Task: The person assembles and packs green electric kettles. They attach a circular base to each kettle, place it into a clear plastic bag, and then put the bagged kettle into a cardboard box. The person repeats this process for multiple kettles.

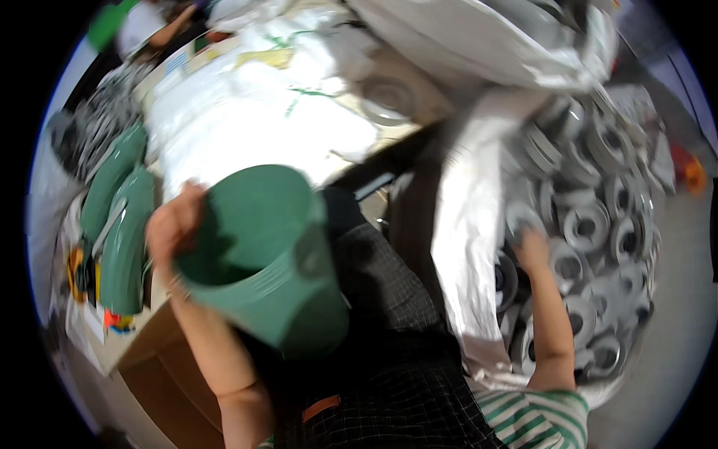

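My left hand [175,227] grips the rim of a green plastic bucket [311,314], which is tilted in front of my apron with its mouth turned up and to the left. What I can see of the bucket's inside is plain green and partly in shadow. On the right, my right hand [532,250] reaches down into a big white sack [463,247]. Its fingers are at a grey ring-shaped plastic part [523,219]; blur hides whether they close on it. Several similar grey flanged parts [586,226] fill the sack around the hand.
White plastic bags [241,123] cover the table, beside a clear round piece [388,98]. Curved green plastic housings [126,241] lie at its left edge. Another white sack [505,45] with grey parts stands at the top right. A person [146,28] sits beyond the table.
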Available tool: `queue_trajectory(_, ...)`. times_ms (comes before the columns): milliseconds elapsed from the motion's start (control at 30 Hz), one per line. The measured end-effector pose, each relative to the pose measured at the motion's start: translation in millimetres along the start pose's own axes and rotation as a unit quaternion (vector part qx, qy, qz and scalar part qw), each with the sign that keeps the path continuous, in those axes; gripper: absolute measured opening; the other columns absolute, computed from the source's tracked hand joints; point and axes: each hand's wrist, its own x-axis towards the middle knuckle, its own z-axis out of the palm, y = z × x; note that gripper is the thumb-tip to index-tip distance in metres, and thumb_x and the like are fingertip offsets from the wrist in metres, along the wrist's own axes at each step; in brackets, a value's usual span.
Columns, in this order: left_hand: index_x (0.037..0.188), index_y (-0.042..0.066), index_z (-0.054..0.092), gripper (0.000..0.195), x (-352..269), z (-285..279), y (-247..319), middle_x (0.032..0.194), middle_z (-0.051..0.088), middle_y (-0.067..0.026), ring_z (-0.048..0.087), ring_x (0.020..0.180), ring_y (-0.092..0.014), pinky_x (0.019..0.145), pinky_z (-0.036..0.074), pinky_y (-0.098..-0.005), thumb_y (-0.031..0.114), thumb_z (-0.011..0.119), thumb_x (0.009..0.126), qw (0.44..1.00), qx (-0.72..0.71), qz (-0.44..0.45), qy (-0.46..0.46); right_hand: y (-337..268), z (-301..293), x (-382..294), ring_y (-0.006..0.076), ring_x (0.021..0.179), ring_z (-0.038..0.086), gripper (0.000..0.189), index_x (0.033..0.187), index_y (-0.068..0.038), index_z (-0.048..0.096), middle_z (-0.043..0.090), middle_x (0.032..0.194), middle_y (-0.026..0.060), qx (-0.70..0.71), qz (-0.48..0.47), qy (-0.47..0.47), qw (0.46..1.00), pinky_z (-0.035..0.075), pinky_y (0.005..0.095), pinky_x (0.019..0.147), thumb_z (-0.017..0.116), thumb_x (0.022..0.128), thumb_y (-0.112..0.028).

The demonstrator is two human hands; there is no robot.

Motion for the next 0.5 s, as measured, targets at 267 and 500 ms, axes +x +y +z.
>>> queue_trajectory(267, 0.153, 0.000, 0.037, 0.107, 24.9, 42.1, 4.8, 0.150, 0.046, -0.0283, 0.049, 0.138, -0.041, 0.115, 0.039, -0.0518, 0.068, 0.070, 0.077, 0.965, 0.078, -0.194, -0.157, -204.2, -135.3, 54.3, 0.0212, 0.102, 0.060, 0.035, 0.112, 0.000, 0.067, 0.064, 0.104, 0.0077, 0.525, -0.165, 0.329, 0.767, 0.048, 0.0337, 0.092, 0.081, 0.081, -0.008)
queue_trajectory(500, 0.151, 0.004, 0.031, 0.135, 9.1, 36.0, 25.9, 0.149, 0.048, -0.0221, 0.051, 0.135, -0.031, 0.115, 0.040, -0.0445, 0.090, 0.076, 0.056, 0.978, 0.124, -0.144, -0.083, -399.1, -156.4, 28.1, 0.0288, 0.134, 0.049, 0.094, 0.149, -0.002, 0.042, 0.047, 0.151, 0.0182, 0.805, -0.312, -0.025, 0.504, 0.035, 0.0418, 0.116, 0.082, 0.078, -0.050)
